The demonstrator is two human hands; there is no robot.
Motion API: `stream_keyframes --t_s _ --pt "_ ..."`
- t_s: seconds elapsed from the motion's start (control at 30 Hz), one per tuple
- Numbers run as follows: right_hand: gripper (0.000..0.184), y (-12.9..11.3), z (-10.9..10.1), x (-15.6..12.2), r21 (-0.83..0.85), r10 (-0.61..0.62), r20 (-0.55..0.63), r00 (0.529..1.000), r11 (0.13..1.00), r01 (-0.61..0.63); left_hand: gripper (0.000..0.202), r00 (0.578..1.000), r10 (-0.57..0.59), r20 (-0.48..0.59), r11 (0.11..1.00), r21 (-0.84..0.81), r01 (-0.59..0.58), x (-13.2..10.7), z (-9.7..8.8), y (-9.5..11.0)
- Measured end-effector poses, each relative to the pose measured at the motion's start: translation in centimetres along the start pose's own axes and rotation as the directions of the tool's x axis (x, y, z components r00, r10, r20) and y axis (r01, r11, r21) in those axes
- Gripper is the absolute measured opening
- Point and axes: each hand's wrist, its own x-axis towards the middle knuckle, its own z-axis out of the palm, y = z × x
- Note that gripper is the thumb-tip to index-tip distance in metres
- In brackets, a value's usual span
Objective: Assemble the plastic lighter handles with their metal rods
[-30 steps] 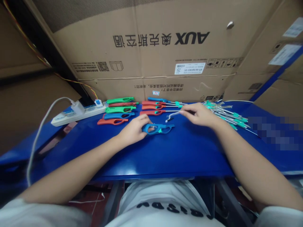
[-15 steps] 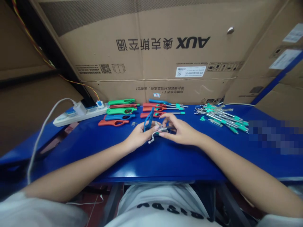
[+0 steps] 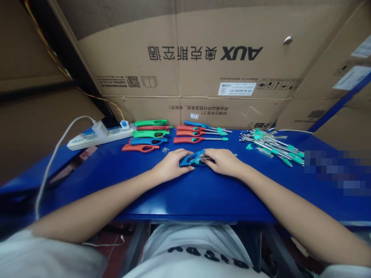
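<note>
My left hand (image 3: 170,165) is closed around a blue lighter handle (image 3: 189,159), low over the middle of the blue table. From the other side, my right hand (image 3: 224,161) grips a lighter's inner part at the handle's right end. A green piece (image 3: 198,161) shows between the hands, against the blue plastic. Past my right fingers a thin rod end pokes out. My fingers cover most of the inner part, so I cannot tell how deep it sits in the handle.
Green, red and blue handle shells (image 3: 149,134) lie stacked at back left, with lighters with rods (image 3: 199,139) beside them. A pile of metal rods with green parts (image 3: 269,144) is at right. A power strip (image 3: 84,142) and cardboard (image 3: 179,69) stand behind.
The blue handle has swung from upright to nearly flat, pointing right. Both hands have come down and together, and the white wire that hung loose no longer shows.
</note>
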Motion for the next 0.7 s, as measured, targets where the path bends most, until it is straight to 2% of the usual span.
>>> stream_keyframes --t_s 0.1,0.2,0.3,0.37,0.43,0.5,0.57,0.7 --pt "0.015 0.3 0.2 0.3 0.023 -0.019 -0.03 0.999 1.0 0.019 0.039 0.999 -0.006 0.049 1.0 0.003 0.006 0.0 -0.1 -0.1" --pt "0.013 1.4 -0.9 0.3 0.007 0.006 -0.109 0.994 1.0 -0.005 0.04 0.998 -0.028 0.06 1.0 0.01 0.028 0.0 -0.6 -0.2" --pt "0.019 4.1 -3.1 -0.3 -0.078 0.117 -0.216 0.969 0.988 -0.137 0.036 0.995 -0.046 0.091 0.999 0.024 0.044 0.0 -1.2 -0.5" --pt "0.021 6.8 -4.8 -1.2 -0.133 0.222 -0.241 0.945 0.957 -0.259 0.034 0.995 -0.047 0.091 0.998 0.034 0.044 0.0 -1.5 -0.5" --pt "0.02 9.7 -6.3 -2.5 -0.151 0.388 -0.255 0.886 0.889 -0.433 0.041 0.996 -0.043 0.08 0.999 0.036 0.041 -0.1 -1.7 -0.2" --pt "0.022 12.5 -7.4 -3.9 -0.143 0.554 -0.27 0.788 0.786 -0.602 0.047 0.995 -0.032 0.091 0.999 0.017 0.03 -0.3 -1.8 0.4" --pt "0.028 14.8 -8.0 -5.1 -0.106 0.665 -0.278 0.693 0.696 -0.71 0.051 0.993 0.004 0.118 1.0 -0.011 -0.003 -0.5 -1.8 0.9" --pt "0.031 17.5 -8.1 -6.7 -0.075 0.729 -0.246 0.638 0.642 -0.763 0.066 0.987 0.077 0.143 0.997 -0.017 -0.076 -0.7 -2.0 1.2"
